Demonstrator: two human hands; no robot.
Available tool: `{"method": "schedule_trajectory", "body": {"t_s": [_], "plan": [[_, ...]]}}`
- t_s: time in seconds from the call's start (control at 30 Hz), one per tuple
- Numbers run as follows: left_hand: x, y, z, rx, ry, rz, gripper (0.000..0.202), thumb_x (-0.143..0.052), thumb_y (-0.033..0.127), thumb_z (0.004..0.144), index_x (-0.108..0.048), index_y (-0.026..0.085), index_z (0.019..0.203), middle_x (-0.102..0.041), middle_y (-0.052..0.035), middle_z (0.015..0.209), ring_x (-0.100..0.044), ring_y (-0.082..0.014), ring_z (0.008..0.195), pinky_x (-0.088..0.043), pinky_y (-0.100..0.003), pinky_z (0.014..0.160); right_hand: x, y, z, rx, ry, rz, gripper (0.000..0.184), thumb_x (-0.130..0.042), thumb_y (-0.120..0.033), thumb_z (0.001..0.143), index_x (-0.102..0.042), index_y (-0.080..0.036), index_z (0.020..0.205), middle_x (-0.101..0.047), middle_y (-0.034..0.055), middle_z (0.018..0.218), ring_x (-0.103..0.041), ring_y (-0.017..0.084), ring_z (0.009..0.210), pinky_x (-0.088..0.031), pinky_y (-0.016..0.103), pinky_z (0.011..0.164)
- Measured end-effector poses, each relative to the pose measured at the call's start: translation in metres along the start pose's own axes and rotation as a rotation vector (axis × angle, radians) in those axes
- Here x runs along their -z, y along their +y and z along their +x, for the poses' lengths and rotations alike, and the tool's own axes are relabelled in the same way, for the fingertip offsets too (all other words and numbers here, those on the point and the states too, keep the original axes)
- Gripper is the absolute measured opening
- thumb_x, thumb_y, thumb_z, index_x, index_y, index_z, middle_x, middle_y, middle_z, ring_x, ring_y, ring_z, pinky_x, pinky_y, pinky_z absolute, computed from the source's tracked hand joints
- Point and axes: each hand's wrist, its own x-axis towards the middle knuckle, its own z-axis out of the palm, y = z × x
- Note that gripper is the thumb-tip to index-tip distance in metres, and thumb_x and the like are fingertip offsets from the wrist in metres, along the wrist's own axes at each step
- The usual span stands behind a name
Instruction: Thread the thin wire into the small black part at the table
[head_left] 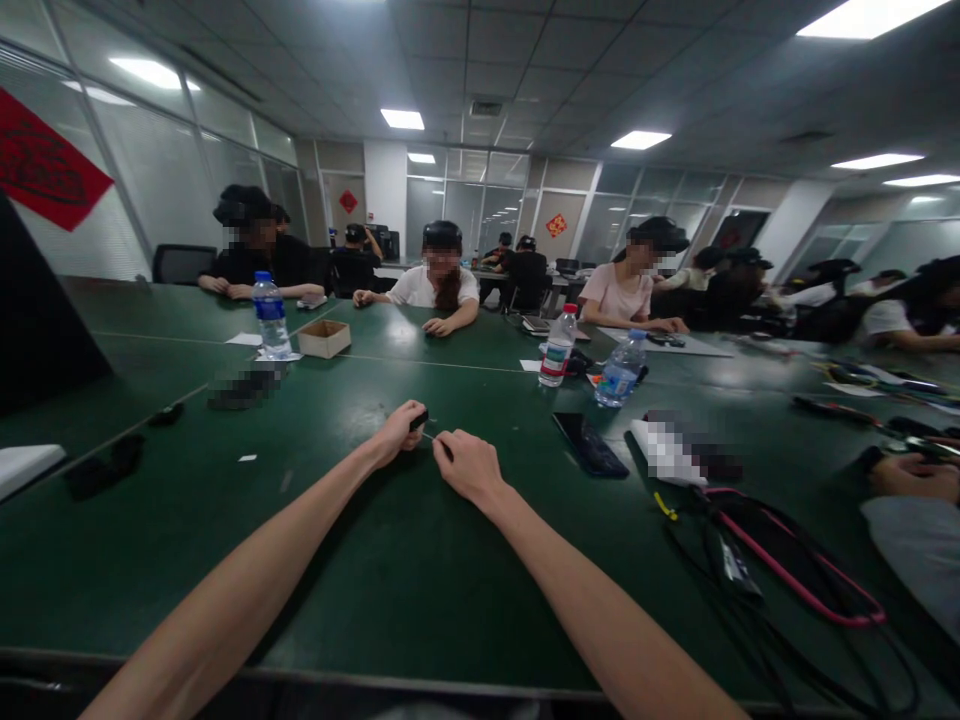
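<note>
Over the middle of the green table, my left hand is closed around a small black object whose kind I cannot make out. A short, thin, pale strand or rod shows in the narrow gap between my hands. Just to the right, my right hand has its fingers curled in. Something dark appears at its fingertips, too small to name. Nearest to my right hand lies a dark smartphone, flat on the table and apart from it.
Water bottles stand beyond my hands, near a small open cardboard box. Black cables and a pink-edged loop lie at right, beside another person's sleeve. People sit across the table.
</note>
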Motion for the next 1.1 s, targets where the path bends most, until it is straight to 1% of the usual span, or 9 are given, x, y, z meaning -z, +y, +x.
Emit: {"method": "schedule_trajectory", "body": {"t_s": [0.13,0.27,0.37,0.57,0.73,0.83,1.0,1.1], "plan": [[0.002,0.000,0.001,0.000,-0.004,-0.018,0.025,-0.053,0.041,0.082,-0.037,0.022,0.078,-0.033,0.0096,0.048,-0.022,-0.0032,0.032,-0.011,-0.013,0.035,-0.003,0.002,0.002,0.001,0.020,0.016,0.040,-0.025,-0.042,0.097,-0.062,-0.024,0.100,-0.062,0.0039,0.093,-0.057,0.015,0.080,-0.039,0.023,0.066],[0.004,0.000,0.001,-0.018,-0.036,-0.015,0.025,-0.054,0.041,0.082,-0.038,0.022,0.078,-0.031,0.0099,0.047,-0.022,-0.0033,0.032,-0.010,-0.013,0.035,-0.002,0.003,0.002,-0.020,-0.008,0.032,0.042,-0.025,-0.042,0.098,-0.062,-0.024,0.104,-0.063,0.0047,0.094,-0.058,0.014,0.080,-0.040,0.023,0.067],[0.003,0.000,0.001,-0.050,-0.038,-0.008,0.027,-0.055,0.042,0.081,-0.037,0.023,0.078,-0.032,0.0101,0.048,-0.022,-0.0029,0.032,-0.010,-0.013,0.035,0.001,0.003,0.002,-0.011,-0.019,0.034,0.043,-0.025,-0.043,0.098,-0.062,-0.024,0.107,-0.063,0.0052,0.096,-0.058,0.015,0.082,-0.041,0.023,0.067],[0.000,-0.001,0.001,-0.054,0.018,0.025,0.026,-0.053,0.043,0.082,-0.037,0.023,0.079,-0.029,0.0108,0.046,-0.022,-0.0033,0.031,-0.010,-0.013,0.036,0.007,-0.002,0.000,-0.011,-0.041,0.002,0.044,-0.023,-0.042,0.099,-0.061,-0.025,0.113,-0.061,0.0060,0.101,-0.058,0.015,0.087,-0.042,0.025,0.070],[-0.003,-0.003,0.001,-0.072,0.074,0.119,0.023,-0.050,0.042,0.083,-0.039,0.023,0.079,-0.033,0.0097,0.045,-0.023,-0.0043,0.031,-0.012,-0.013,0.035,0.003,-0.007,0.000,0.052,-0.014,-0.001,0.040,-0.027,-0.039,0.097,-0.063,-0.023,0.107,-0.060,0.0062,0.100,-0.057,0.015,0.087,-0.041,0.024,0.071],[-0.005,0.000,0.000,-0.072,0.104,0.101,0.022,-0.050,0.040,0.083,-0.038,0.023,0.079,-0.033,0.0096,0.045,-0.024,-0.0045,0.031,-0.013,-0.014,0.036,0.001,-0.006,0.000,0.054,-0.001,0.002,0.039,-0.028,-0.038,0.097,-0.063,-0.023,0.105,-0.060,0.0059,0.099,-0.056,0.016,0.086,-0.041,0.024,0.071],[-0.005,0.005,-0.004,-0.036,0.089,0.029,0.020,-0.050,0.037,0.083,-0.037,0.023,0.078,-0.032,0.0101,0.046,-0.024,-0.0035,0.031,-0.011,-0.013,0.037,0.002,-0.002,0.001,-0.009,-0.029,0.015,0.042,-0.024,-0.039,0.098,-0.060,-0.022,0.112,-0.059,0.0073,0.103,-0.057,0.016,0.088,-0.042,0.025,0.072],[-0.004,0.004,-0.003,-0.034,0.076,0.021,0.020,-0.050,0.036,0.084,-0.036,0.022,0.078,-0.031,0.0100,0.048,-0.025,-0.0031,0.032,-0.011,-0.012,0.037,0.002,-0.001,0.002,-0.020,-0.042,0.029,0.042,-0.024,-0.039,0.099,-0.059,-0.022,0.115,-0.059,0.0078,0.105,-0.057,0.016,0.089,-0.043,0.025,0.073]]}}
